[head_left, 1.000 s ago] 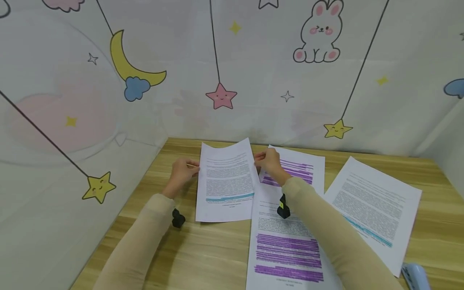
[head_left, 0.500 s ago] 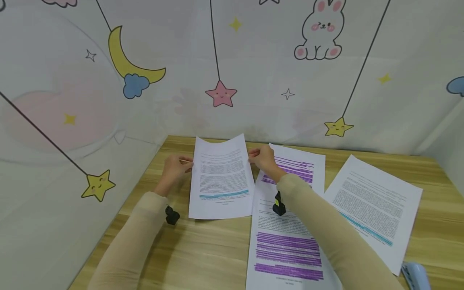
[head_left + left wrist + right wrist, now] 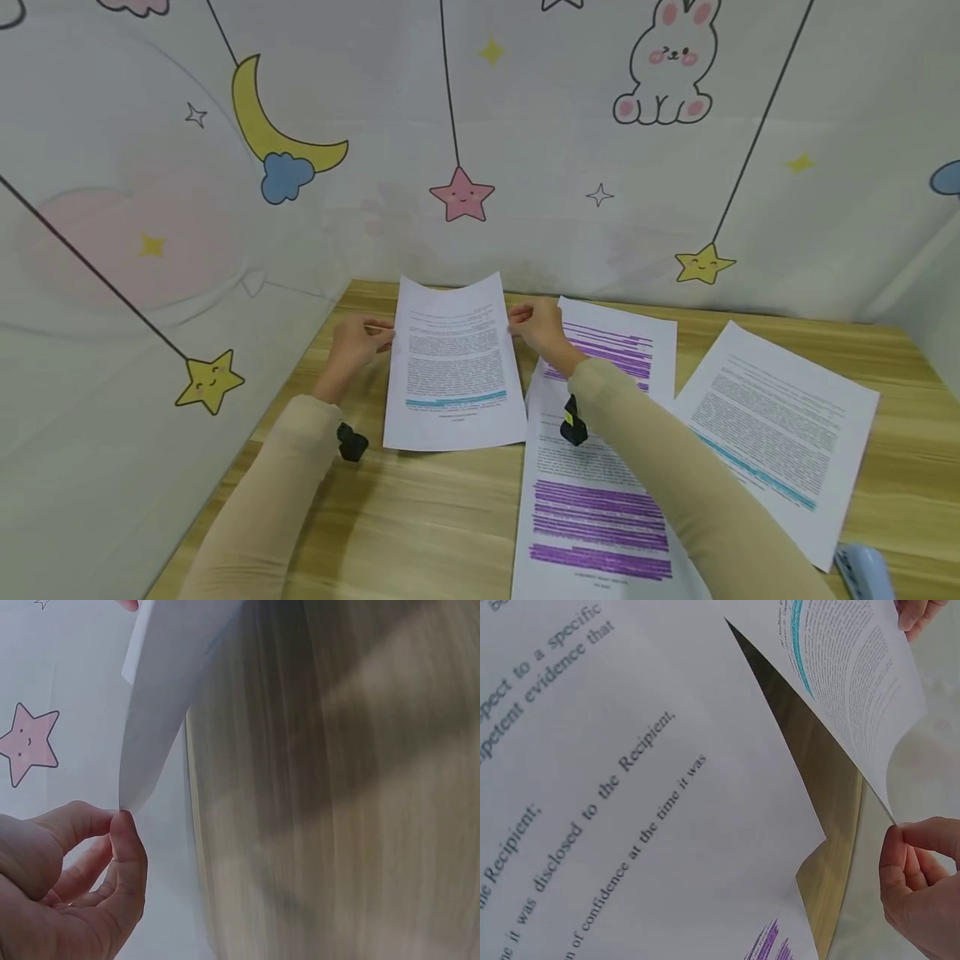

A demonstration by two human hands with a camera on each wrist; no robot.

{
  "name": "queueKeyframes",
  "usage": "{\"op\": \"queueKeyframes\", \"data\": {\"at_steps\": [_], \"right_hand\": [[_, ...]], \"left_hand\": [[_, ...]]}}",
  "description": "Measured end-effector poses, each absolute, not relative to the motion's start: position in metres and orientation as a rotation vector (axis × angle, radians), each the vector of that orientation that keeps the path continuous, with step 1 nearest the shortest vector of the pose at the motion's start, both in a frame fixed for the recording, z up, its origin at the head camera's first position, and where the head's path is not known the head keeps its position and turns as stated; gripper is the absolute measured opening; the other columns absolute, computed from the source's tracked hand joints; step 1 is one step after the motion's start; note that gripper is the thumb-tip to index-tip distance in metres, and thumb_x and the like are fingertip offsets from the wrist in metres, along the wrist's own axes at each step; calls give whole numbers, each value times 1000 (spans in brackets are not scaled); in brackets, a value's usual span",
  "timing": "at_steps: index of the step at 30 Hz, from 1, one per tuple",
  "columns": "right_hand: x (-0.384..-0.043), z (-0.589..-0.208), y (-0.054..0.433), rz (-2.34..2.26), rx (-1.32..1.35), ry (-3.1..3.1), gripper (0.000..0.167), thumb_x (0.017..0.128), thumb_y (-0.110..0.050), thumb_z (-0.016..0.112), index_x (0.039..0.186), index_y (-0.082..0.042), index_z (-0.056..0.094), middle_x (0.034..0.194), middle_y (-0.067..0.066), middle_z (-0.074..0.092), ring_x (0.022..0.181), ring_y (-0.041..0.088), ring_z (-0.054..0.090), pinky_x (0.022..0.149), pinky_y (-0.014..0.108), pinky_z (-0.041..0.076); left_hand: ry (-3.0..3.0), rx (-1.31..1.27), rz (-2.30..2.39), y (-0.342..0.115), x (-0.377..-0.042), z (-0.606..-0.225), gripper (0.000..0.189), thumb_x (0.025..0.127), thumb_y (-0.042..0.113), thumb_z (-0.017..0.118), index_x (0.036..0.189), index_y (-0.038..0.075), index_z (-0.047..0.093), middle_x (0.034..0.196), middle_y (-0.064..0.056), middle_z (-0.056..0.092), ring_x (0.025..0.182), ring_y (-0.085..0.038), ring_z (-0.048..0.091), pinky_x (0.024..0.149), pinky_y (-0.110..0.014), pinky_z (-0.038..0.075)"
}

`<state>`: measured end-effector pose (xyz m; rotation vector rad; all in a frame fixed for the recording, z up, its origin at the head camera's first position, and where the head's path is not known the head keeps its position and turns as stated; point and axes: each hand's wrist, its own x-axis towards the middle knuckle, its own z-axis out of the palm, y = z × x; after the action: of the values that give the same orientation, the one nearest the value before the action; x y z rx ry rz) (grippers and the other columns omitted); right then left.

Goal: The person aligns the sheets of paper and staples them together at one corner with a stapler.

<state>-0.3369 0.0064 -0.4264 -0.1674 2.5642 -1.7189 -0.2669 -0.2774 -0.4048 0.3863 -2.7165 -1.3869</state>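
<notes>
Both hands hold a printed sheet of paper point(image 3: 453, 367) with a blue highlighted line near its lower end. My left hand point(image 3: 358, 346) pinches its left edge between thumb and fingers, and my right hand point(image 3: 542, 325) pinches the right edge. In the left wrist view the left hand point(image 3: 82, 877) grips the very edge of the raised sheet point(image 3: 161, 697). The right wrist view has the right hand point(image 3: 922, 870) pinching the opposite edge. The sheet bows between the hands, its upper part lifted off the table; its lower right corner reaches the purple-highlighted sheets.
Sheets with purple highlighting point(image 3: 600, 517) lie right of the held sheet, partly under the right arm. Another blue-highlighted sheet point(image 3: 780, 433) lies further right, with a light blue stapler-like object point(image 3: 864, 571) by its lower corner. A patterned cloth wall point(image 3: 540, 233) stands behind the wooden table point(image 3: 420, 525).
Both hands have moved left and slightly away with the sheet still pinched between them. More of the purple-highlighted sheet beside it shows. The other papers stay in place.
</notes>
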Motion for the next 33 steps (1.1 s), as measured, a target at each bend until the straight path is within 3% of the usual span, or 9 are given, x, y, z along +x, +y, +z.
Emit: {"op": "queueKeyframes", "data": {"at_steps": [6,11,14,20,33], "right_hand": [[-336,-423,6,-1714,-193,2577,21,79,14,75,99,10,71,85,18,70,79,26,69,71,34,62],[-334,-420,6,-1696,-222,2603,21,79,13,76,99,10,71,86,17,71,80,26,69,68,29,61],[-332,-418,6,-1713,-222,2594,21,79,13,76,99,10,71,86,17,70,80,26,68,70,31,62],[-329,-413,8,-1733,-195,2561,21,80,13,75,101,10,71,88,17,69,82,26,67,75,37,62],[-323,-403,25,-1679,-174,2566,23,83,9,74,106,10,70,94,19,70,85,27,68,70,24,59]], "left_hand": [[-2700,377,-1392,-279,-266,-399,21,96,4,65,113,-9,68,113,-27,65,92,-31,70,86,-40,59],[-2687,376,-1396,-279,-264,-395,21,96,3,66,113,-9,67,113,-26,65,92,-30,70,82,-33,60],[-2686,366,-1383,-279,-262,-394,21,96,3,66,113,-10,67,113,-27,65,93,-31,70,81,-32,60],[-2696,354,-1375,-280,-258,-394,21,96,3,65,112,-10,68,112,-27,66,91,-31,70,84,-37,60],[-2676,308,-1471,-272,-257,-395,22,96,3,66,115,-9,67,117,-27,64,95,-32,70,87,-40,58]]}}
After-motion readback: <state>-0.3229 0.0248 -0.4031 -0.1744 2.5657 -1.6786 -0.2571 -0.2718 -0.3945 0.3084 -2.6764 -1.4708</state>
